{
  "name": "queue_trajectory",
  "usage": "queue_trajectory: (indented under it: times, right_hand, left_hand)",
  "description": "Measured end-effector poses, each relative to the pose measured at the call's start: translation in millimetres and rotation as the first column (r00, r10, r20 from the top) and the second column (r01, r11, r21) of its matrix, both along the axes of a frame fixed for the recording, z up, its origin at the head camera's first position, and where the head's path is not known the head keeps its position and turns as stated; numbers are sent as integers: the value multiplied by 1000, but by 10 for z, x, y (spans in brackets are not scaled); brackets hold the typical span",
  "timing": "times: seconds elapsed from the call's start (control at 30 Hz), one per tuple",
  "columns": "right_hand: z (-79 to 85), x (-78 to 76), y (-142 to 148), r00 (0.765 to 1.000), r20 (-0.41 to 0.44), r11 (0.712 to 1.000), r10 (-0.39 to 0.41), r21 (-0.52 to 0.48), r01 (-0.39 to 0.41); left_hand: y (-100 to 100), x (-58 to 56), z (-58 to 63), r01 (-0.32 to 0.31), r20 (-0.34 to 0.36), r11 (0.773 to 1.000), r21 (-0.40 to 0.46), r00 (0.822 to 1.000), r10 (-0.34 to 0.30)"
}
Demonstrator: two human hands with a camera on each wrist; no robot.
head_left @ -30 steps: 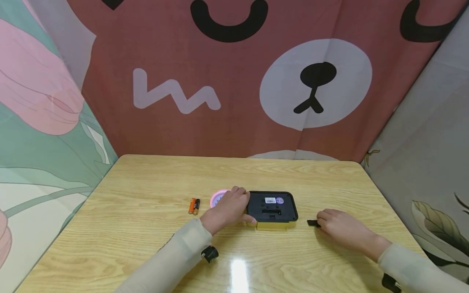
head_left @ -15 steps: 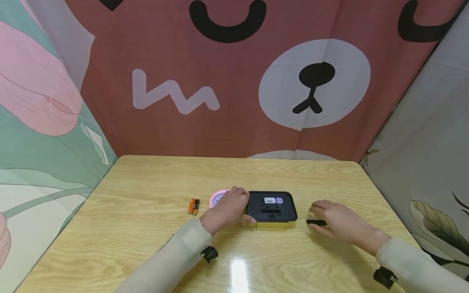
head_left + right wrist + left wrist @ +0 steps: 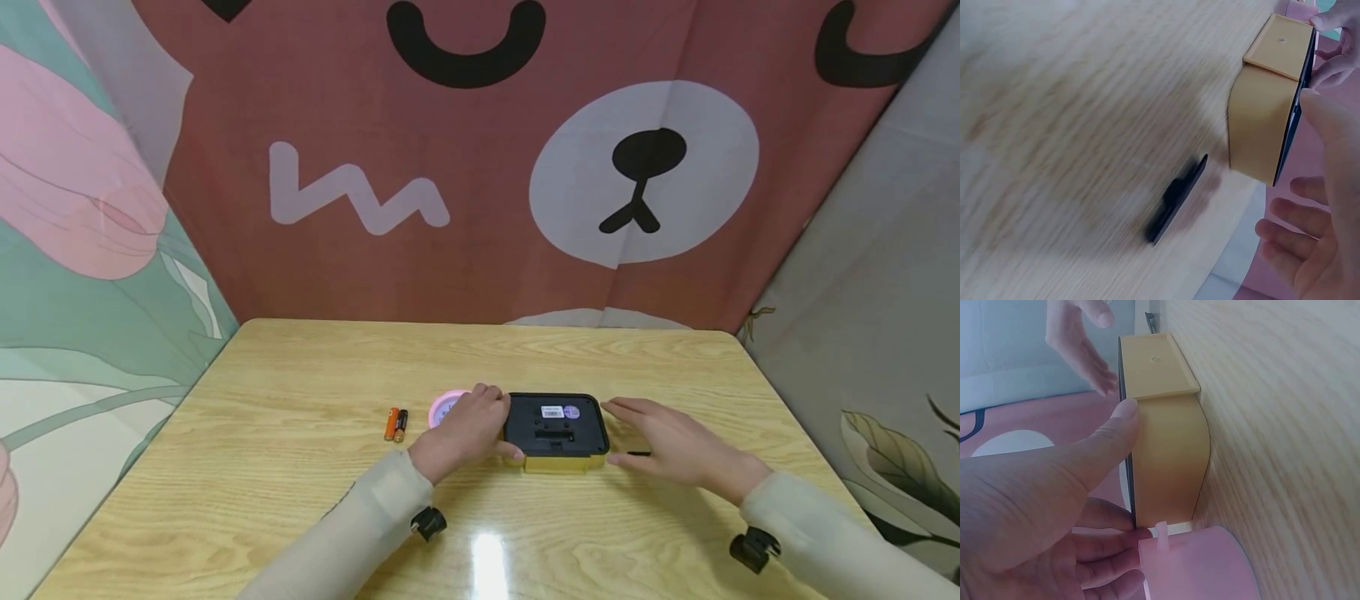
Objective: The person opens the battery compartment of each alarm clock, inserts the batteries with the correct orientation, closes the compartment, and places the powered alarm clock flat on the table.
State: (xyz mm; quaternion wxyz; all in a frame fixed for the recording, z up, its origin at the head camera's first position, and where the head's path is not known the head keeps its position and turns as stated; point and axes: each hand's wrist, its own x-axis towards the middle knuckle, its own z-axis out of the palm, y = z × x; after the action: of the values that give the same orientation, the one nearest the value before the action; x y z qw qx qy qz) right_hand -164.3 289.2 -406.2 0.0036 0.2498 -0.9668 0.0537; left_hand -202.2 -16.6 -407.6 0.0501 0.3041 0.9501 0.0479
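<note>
A yellow box-shaped device [image 3: 1163, 453] lies on the table with its black panel [image 3: 570, 429] facing up. The panel bears two stickers and a narrow slotted recess. My left hand [image 3: 468, 425] grips the device's left end, thumb at the front edge and fingers at the back. At the other end, my right hand [image 3: 678, 442] reaches in with its thumb and fingers spread; whether it touches the device I cannot tell. Under that hand, a small thin black cover [image 3: 1177, 197] lies on the table, mostly hidden in the head view.
Two small batteries, one orange [image 3: 392, 423] and one black and copper [image 3: 401, 425], lie side by side left of my left hand. Just behind that hand, a round pink object [image 3: 1200, 565] touches or nearly touches my fingers. Cloth hangings [image 3: 375, 275] surround the table [image 3: 300, 500].
My right hand has let go of the black cover, leaving it on the table, and moved left to the device's right end with its fingers spreading. My left hand has stayed put.
</note>
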Motion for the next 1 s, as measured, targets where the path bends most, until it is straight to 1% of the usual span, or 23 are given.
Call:
queue_trajectory:
  times: [0.13, 0.33, 0.5, 0.63, 0.9, 1.0]
  right_hand:
    - [-19, -84, -44, 999, 42, 1000, -6, -15, 6]
    - [-32, -203, -96, 989, 151, 999, 4, -49, 3]
    - [-10, -311, -140, 968, 249, 994, 38, -104, -12]
    - [24, -373, -183, 947, 320, 993, 24, -117, 14]
    - [75, -449, -273, 924, 382, 994, -20, -94, 60]
    - [89, -467, -296, 919, 394, 994, -29, -89, 69]
  left_hand:
    - [3, 1, 5, 2, -6, 1000, -2, 1000, -2]
    - [0, -7, -5, 2, -3, 1000, 10, 1000, -2]
    - [-4, -6, -7, -2, 3, 1000, 10, 1000, 2]
    - [1, 1, 12, 1, 2, 1000, 5, 1000, -1]
    - [12, 20, 23, -4, 13, 1000, 7, 1000, 4]
    - [12, 20, 20, -1, 4, 1000, 7, 1000, 1]
